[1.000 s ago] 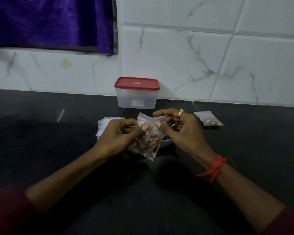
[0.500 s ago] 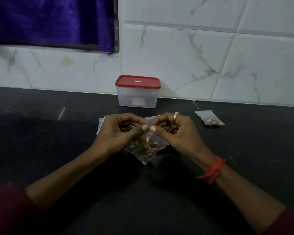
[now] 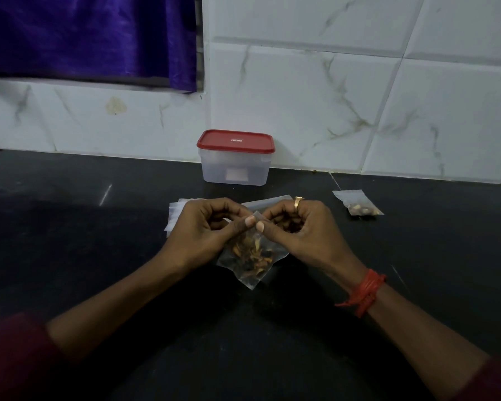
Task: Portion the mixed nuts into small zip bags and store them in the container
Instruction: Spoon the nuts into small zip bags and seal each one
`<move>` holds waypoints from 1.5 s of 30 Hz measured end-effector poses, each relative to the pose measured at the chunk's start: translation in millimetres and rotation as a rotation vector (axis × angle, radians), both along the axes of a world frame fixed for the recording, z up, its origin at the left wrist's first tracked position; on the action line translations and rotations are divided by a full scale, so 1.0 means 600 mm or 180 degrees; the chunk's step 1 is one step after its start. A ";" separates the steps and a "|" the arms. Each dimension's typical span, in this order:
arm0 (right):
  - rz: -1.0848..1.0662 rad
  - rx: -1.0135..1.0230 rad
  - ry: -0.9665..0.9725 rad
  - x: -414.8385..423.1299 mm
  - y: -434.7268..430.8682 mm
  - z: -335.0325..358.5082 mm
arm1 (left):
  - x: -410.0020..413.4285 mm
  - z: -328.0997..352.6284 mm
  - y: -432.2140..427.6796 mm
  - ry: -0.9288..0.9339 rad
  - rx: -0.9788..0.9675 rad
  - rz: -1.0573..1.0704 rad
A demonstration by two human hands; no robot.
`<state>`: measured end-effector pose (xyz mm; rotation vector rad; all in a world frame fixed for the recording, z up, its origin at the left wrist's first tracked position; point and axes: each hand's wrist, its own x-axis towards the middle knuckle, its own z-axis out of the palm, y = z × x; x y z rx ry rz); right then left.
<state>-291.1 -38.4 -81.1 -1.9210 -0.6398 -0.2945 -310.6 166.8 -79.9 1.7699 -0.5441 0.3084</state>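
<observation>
Left grip (image 3: pixel 203 230) pinching the top edge of a bag (image 3: pixel 252 256), thumb pressed against curled fingers. Right grip (image 3: pixel 298 230) pinching the same edge just beside it, thumb tips almost touching. Bag held straight in front of the container (image 3: pixel 235 172), tilted, one corner pointing down toward the counter (image 3: pixel 70 233); touching it or not, cannot tell. Clear plastic, with nuts (image 3: pixel 249 251) heaped in the lower half, brown and tan. Top edge hidden under the thumbs, so sealed or unsealed, cannot tell. Gold ring (image 3: pixel 298 201) on a right finger, red thread (image 3: pixel 365 293) wound round the right wrist, maroon sleeves (image 3: pixel 9 357) at the forearms.

Front-left of the container, behind the left grip: flat pile of empty bags (image 3: pixel 174 218), partly hidden. Front-right of the container, well apart from both grips: second bag (image 3: pixel 357 202), flat on the counter, a few nuts gathered at its near end. Container itself at the back of the counter against the tiles (image 3: pixel 330 111), clear-walled, capped by a red lid (image 3: pixel 235 140), pale label on the front wall. Above and left of the container: purple curtain (image 3: pixel 84 39).
</observation>
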 end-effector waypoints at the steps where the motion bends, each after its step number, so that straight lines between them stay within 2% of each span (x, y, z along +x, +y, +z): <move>1: 0.0003 -0.0003 0.0020 0.000 0.001 0.000 | 0.000 -0.001 -0.001 -0.0034 0.0034 0.0023; 11: 0.0201 -0.0030 0.0273 0.001 0.003 0.001 | -0.004 -0.006 -0.003 -0.0116 0.0202 0.0027; 22: -0.0017 -0.0529 -0.0086 -0.003 0.004 0.014 | 0.000 -0.015 -0.004 -0.0255 0.0198 0.0146; 29: -0.0116 -0.0454 -0.0182 -0.008 0.011 0.022 | 0.003 -0.012 -0.003 -0.0341 0.0084 0.0273; 39: -0.0468 -0.0599 -0.0247 0.006 -0.008 0.019 | 0.021 -0.009 0.015 -0.0095 -0.0365 0.0650; 45: -0.0670 -0.0116 -0.0359 0.000 -0.015 0.021 | 0.014 -0.006 0.010 0.0470 -0.1045 0.0455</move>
